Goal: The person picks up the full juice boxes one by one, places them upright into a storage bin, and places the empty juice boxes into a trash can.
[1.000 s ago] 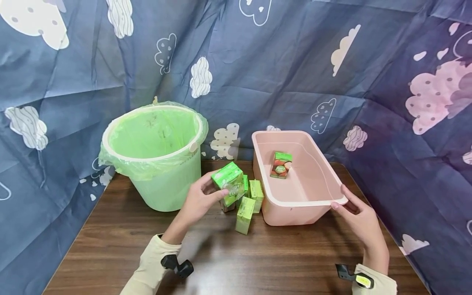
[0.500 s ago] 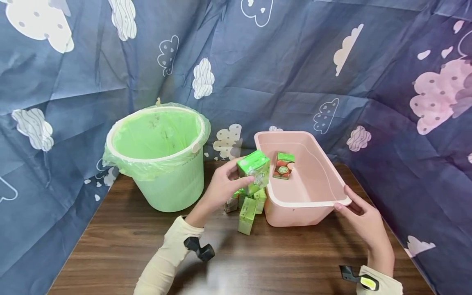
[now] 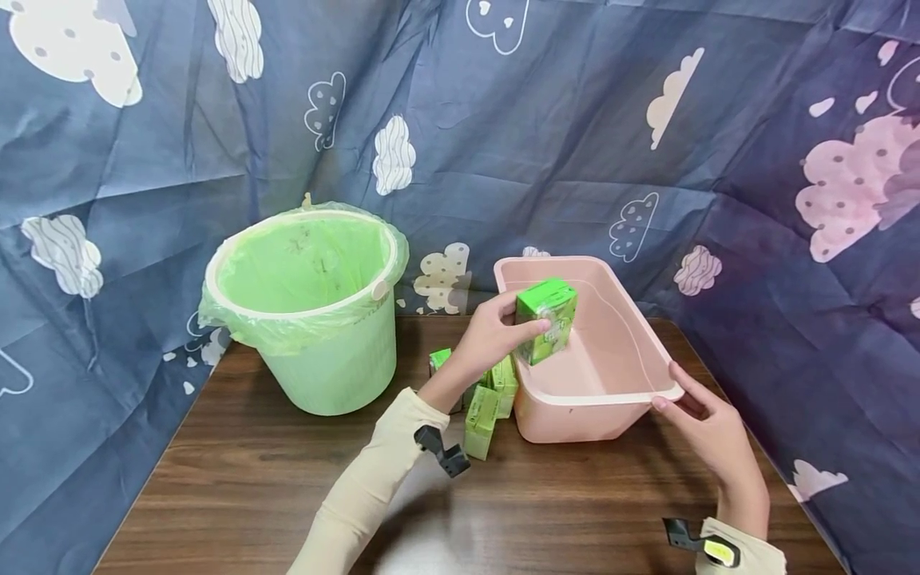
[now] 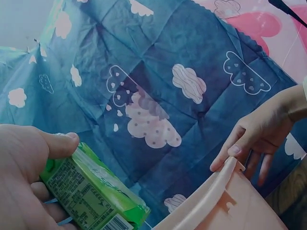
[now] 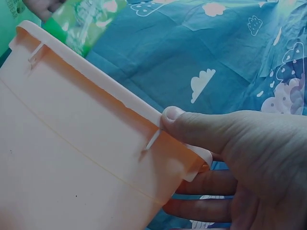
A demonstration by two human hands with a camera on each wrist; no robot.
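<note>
My left hand pinches a green drink carton between thumb and fingers, over the left side of the pink tub. In the left wrist view, a panel of printed text and a barcode show on the carton. The thumb and fingers of my right hand grip the tub's near right corner; in the right wrist view the thumb lies on the rim. Several smaller green cartons stand on the table left of the tub, partly behind my left forearm. The carton inside the tub is hidden behind the held one.
A light green bucket lined with a thin plastic bag stands at the back left of the wooden table. Behind the table hangs a dark blue cloth with cloud prints, which also runs along both sides.
My left hand has carried the green carton rightward, from above the group of small cartons to over the tub. The right hand has kept its grip on the tub's corner.
</note>
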